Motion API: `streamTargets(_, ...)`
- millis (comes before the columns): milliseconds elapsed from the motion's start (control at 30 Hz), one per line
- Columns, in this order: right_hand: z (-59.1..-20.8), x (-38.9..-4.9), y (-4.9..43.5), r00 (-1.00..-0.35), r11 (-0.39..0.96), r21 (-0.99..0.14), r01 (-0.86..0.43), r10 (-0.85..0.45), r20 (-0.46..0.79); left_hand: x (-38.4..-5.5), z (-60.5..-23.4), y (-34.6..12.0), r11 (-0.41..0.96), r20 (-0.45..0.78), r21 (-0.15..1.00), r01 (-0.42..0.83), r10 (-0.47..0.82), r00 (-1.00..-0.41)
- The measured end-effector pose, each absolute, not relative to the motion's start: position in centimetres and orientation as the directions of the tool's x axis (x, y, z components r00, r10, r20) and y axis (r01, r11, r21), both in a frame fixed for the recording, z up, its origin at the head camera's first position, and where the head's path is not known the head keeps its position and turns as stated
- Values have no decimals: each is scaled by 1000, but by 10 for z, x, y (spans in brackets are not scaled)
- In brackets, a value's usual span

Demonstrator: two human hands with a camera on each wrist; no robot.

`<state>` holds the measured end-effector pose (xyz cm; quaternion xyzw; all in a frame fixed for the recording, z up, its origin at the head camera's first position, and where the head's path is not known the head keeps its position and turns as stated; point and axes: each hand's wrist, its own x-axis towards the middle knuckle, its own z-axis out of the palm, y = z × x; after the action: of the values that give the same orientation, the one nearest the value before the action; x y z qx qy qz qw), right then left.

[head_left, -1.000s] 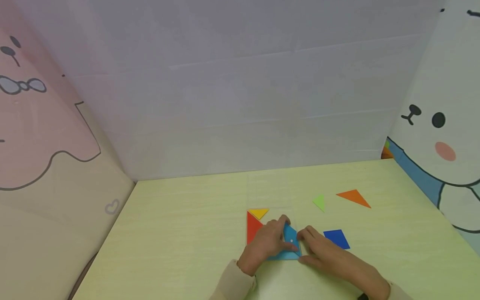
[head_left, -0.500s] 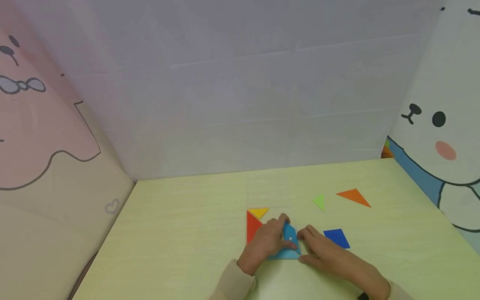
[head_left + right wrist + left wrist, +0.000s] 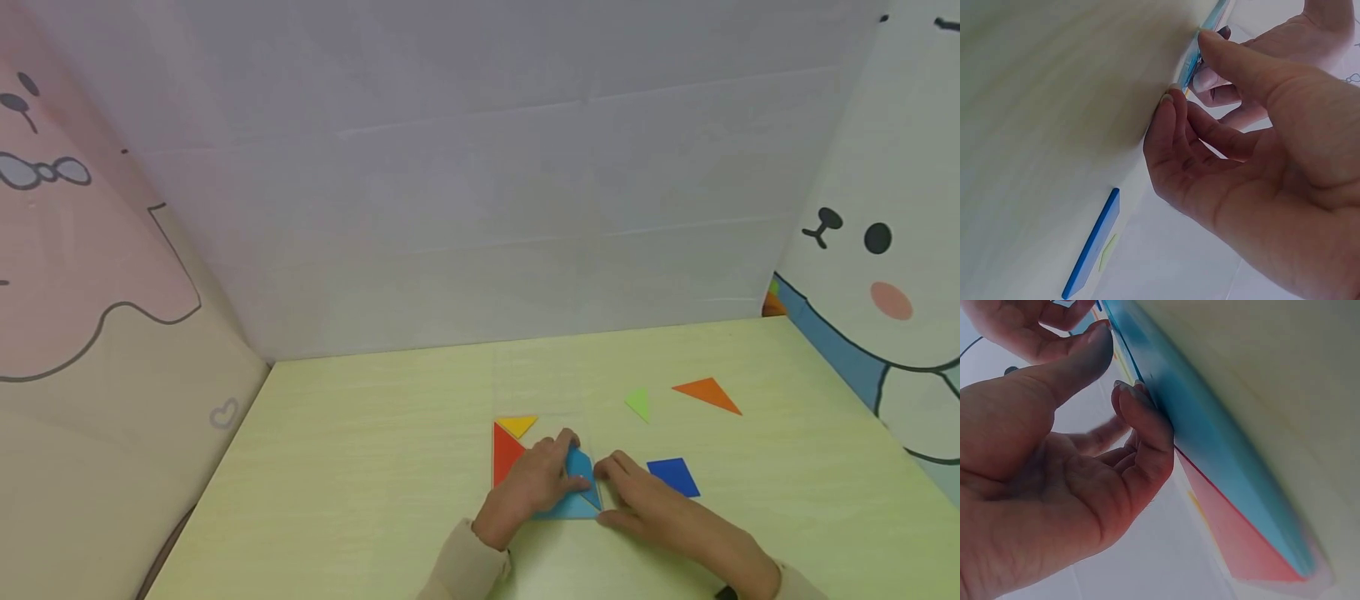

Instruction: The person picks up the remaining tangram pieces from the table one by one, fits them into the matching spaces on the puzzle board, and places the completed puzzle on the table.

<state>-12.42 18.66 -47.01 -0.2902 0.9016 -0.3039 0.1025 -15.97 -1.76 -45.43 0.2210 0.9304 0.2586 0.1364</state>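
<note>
A clear square tray [image 3: 562,422] on the table holds several flat tangram pieces. My left hand [image 3: 528,483] lies over it, with thumb and index finger touching the blue piece [image 3: 578,463]. Along the tray's near side is a light blue triangle [image 3: 566,508], partly covered by that hand. The red triangle [image 3: 506,454] fills the left side, and a small yellow triangle [image 3: 518,426] sits at the far left corner. My right hand [image 3: 648,504] rests at the tray's right edge, thumb tip by the near corner [image 3: 1200,30] and bent fingertips farther along.
Right of the tray lie a dark blue four-sided piece [image 3: 675,477], a small light green triangle [image 3: 639,405] and an orange triangle [image 3: 708,395]. A pale wall [image 3: 450,275] stands along the table's back edge, with printed sheets at both sides.
My left thumb has slid slightly away from me over the blue piece, now covering its white dot. That piece has shifted slightly left. The right hand has barely moved.
</note>
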Motion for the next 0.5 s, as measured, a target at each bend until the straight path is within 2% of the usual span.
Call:
streamTargets(233, -473, -123, 188, -785, 628, -555, -546, -615, 75, -162, -455, -18, 782, -185, 569, 255, 423, -887)
streamTargets(500, -472, -124, 187, -797, 636, -586, -502, -603, 28, -161, -456, -18, 786, -191, 568, 244, 415, -890)
